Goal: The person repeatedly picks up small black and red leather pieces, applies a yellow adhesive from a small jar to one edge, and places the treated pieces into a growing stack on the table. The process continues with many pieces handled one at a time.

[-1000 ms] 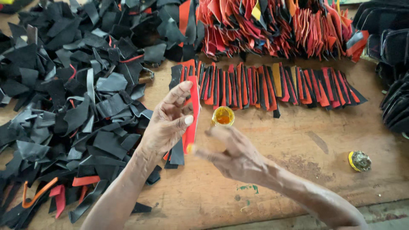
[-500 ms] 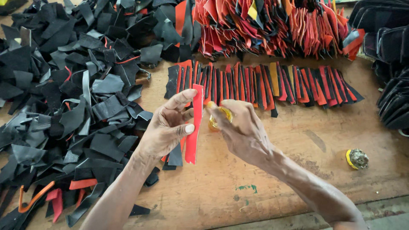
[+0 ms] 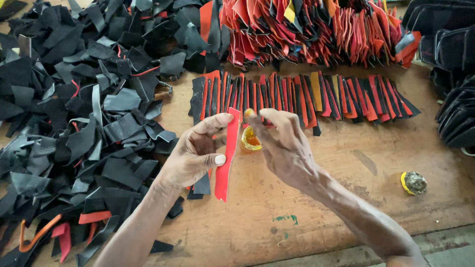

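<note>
While our left hand (image 3: pixel 194 154) pinched a long red strip (image 3: pixel 226 157) between thumb and fingers, holding it nearly upright above the wooden table (image 3: pixel 346 198), our right hand (image 3: pixel 284 146) hovered just beside it, fingers loosely curled over a small yellow pot (image 3: pixel 250 140) of amber glue; whether the fingertips gripped anything we could not tell. Behind the pot lay a row of red and black strips (image 3: pixel 302 94), overlapping side by side. Black scraps (image 3: pixel 74 113) were heaped at our left, and a round yellow lid (image 3: pixel 414 182) sat well apart on the right.
</note>
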